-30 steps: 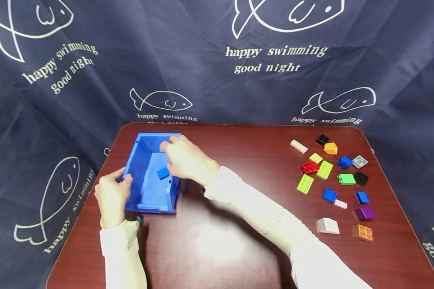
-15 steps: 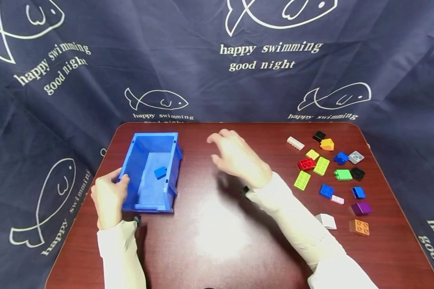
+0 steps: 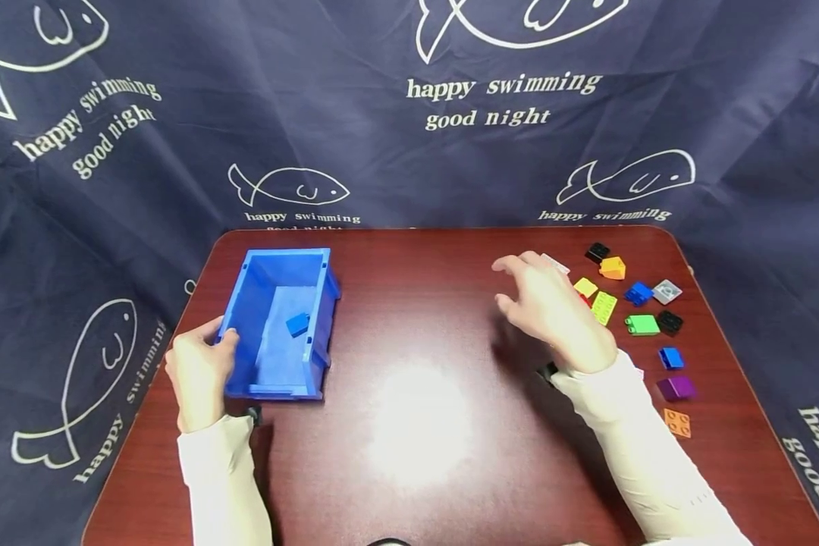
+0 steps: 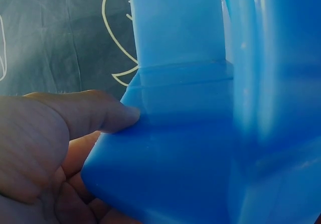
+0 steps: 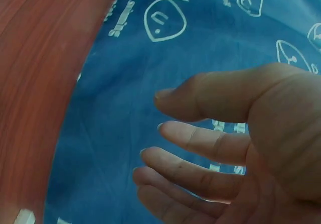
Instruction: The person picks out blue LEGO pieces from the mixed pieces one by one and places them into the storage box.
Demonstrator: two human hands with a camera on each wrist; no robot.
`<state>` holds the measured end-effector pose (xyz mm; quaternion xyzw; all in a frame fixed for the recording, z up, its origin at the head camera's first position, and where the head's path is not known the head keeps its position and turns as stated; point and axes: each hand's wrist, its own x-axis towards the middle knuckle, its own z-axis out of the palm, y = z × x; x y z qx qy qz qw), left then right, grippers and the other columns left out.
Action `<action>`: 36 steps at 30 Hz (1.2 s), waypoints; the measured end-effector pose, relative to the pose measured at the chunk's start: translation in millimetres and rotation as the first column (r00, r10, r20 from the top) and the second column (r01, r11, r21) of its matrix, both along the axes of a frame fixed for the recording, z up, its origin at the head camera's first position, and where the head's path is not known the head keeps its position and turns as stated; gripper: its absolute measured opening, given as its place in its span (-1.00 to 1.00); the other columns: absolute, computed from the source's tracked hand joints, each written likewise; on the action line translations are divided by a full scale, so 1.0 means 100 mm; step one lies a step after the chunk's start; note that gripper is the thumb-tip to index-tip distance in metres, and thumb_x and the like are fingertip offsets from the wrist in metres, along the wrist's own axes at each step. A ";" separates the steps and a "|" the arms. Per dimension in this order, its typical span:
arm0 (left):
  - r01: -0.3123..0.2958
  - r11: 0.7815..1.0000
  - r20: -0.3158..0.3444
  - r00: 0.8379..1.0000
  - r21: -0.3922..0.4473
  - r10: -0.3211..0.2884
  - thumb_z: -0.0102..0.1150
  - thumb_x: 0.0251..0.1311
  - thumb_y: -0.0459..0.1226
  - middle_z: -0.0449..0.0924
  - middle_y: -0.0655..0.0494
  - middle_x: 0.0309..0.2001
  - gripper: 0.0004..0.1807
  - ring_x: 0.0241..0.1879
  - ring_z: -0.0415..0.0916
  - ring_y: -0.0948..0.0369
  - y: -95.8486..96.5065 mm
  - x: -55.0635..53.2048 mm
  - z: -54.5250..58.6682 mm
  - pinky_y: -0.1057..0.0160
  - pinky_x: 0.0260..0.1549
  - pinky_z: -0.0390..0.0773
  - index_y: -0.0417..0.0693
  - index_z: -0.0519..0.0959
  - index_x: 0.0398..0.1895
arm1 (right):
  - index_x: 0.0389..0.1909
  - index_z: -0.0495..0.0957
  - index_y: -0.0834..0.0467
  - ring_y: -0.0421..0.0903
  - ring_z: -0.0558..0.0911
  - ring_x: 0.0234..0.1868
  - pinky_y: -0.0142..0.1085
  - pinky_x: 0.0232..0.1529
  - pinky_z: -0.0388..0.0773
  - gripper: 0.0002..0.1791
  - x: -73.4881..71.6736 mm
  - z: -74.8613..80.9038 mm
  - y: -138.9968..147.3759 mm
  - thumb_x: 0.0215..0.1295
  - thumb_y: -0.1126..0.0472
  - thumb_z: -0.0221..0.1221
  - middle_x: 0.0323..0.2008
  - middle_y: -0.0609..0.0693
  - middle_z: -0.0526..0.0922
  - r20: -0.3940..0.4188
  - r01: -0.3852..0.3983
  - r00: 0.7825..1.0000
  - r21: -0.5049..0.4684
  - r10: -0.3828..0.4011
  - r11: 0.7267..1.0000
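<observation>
A blue plastic bin (image 3: 321, 318) stands at the left of the table, with one blue toy brick (image 3: 298, 324) lying on its floor. My left hand (image 3: 201, 371) grips the bin's left wall; in the left wrist view the thumb lies on the inner face and the other fingers go behind the wall. My right hand (image 3: 553, 307) is over the right half of the table, its fingers loosely bent with nothing between them, as the right wrist view confirms. It partly covers a red brick (image 3: 585, 299) and a white brick (image 3: 555, 263) near it.
Several loose bricks lie at the right, among them a yellow one (image 3: 585, 287), a lime one (image 3: 604, 308), a green one (image 3: 643, 324), a purple one (image 3: 676, 388) and an orange one (image 3: 678, 423). A dark fish-print cloth (image 3: 382, 167) hangs behind the table (image 3: 409, 303).
My right hand has come out from over the bin and travelled right toward the loose bricks. My left hand keeps its hold on the bin. The head view has shifted slightly.
</observation>
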<state>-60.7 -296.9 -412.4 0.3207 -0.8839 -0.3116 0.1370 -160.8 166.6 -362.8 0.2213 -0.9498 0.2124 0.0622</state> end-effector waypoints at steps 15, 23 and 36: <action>-0.007 1.000 0.034 0.999 0.029 0.006 0.14 0.30 -0.07 0.62 -0.18 0.12 -0.53 0.08 0.56 -0.25 -0.01 0.04 -0.04 -0.30 0.09 0.44 0.09 0.58 0.26 | 0.13 0.48 0.34 0.31 0.50 -0.05 0.24 -0.04 0.44 -0.46 0.12 -0.21 0.82 0.14 0.20 0.31 -0.05 0.36 0.56 0.113 0.161 0.979 0.065 -0.167 0.985; -0.002 1.000 0.017 1.000 0.015 0.001 0.15 0.29 -0.09 0.63 -0.18 0.11 -0.53 0.11 0.54 -0.24 -0.03 0.02 -0.01 -0.28 0.12 0.41 0.07 0.58 0.26 | 0.10 0.43 0.43 0.33 0.52 -0.14 0.27 -0.12 0.44 -0.40 0.19 -0.39 1.16 0.10 0.17 0.34 -0.13 0.39 0.57 0.189 0.210 0.955 0.122 -0.230 0.970; 0.005 1.000 -0.006 1.000 0.013 -0.005 0.16 0.29 -0.10 0.64 -0.16 0.10 -0.54 0.13 0.53 -0.22 -0.01 -0.02 0.02 -0.26 0.15 0.39 0.08 0.59 0.25 | -0.04 0.55 0.38 0.46 0.48 -0.16 0.30 -0.18 0.42 -0.46 0.28 -0.54 1.38 0.05 0.10 0.39 -0.19 0.43 0.55 0.270 0.262 0.911 0.206 -0.312 0.943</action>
